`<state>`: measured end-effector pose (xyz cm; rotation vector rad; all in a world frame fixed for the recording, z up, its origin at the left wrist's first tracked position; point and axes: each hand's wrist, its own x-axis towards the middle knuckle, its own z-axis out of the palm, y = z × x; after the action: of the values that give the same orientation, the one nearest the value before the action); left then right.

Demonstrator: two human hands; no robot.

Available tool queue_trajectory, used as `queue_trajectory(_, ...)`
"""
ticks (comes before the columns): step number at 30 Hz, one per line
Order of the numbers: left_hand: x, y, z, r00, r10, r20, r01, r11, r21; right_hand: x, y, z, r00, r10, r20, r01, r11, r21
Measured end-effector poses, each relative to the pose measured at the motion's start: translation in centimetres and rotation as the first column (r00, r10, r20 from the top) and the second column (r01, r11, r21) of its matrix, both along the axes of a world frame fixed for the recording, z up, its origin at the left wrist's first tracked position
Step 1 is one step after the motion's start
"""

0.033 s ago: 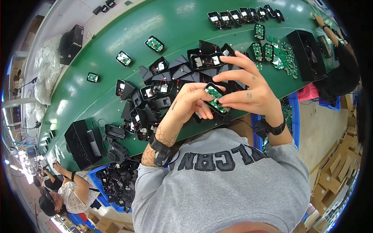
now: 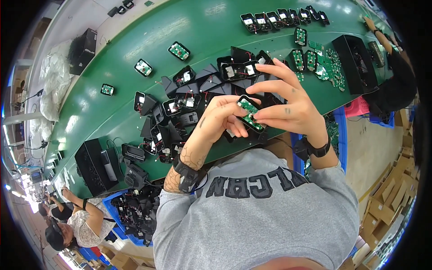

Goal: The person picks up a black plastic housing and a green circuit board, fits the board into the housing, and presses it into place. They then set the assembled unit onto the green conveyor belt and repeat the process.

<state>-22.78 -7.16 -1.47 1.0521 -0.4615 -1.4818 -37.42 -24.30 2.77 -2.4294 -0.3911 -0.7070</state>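
My left hand (image 2: 219, 120) and my right hand (image 2: 290, 105) together hold a small black housing with a green circuit board (image 2: 249, 114) in it, just above the near edge of the green table (image 2: 202, 27). My left fingers wrap it from below. The thumb and fingers of my right hand pinch its upper right side, with the index finger stretched out. Both wrists wear black bands. Just beyond my hands lies a pile of similar black housings with red wires (image 2: 184, 101).
Single units (image 2: 179, 50) lie farther out, a row of them (image 2: 283, 18) along the far edge, and loose green boards (image 2: 315, 58) to the right. Black boxes (image 2: 357, 63) (image 2: 92, 164) flank the pile. A blue bin of parts (image 2: 135, 211) is at lower left. Other people (image 2: 76, 220) (image 2: 391, 81) are nearby.
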Motion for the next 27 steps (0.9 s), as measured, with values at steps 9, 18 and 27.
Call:
queue_trajectory(9,-3.4,0.2,1.5,0.744,0.475,0.47,-0.383,0.879,-0.283,-0.1,3.7,-1.6,0.888,-0.426,-0.175,0.46,0.83,0.316)
queue_trajectory(18,-3.2,0.0,1.7,0.763,0.494,0.418,-0.427,0.87,-0.248,0.6,4.6,-2.1,0.869,-0.482,0.109,0.479,0.876,0.053)
queue_trajectory(27,-3.8,-1.2,2.2,0.714,0.466,0.522,-0.404,0.884,-0.235,-0.6,2.2,-2.9,0.898,-0.427,-0.104,0.437,0.841,0.318)
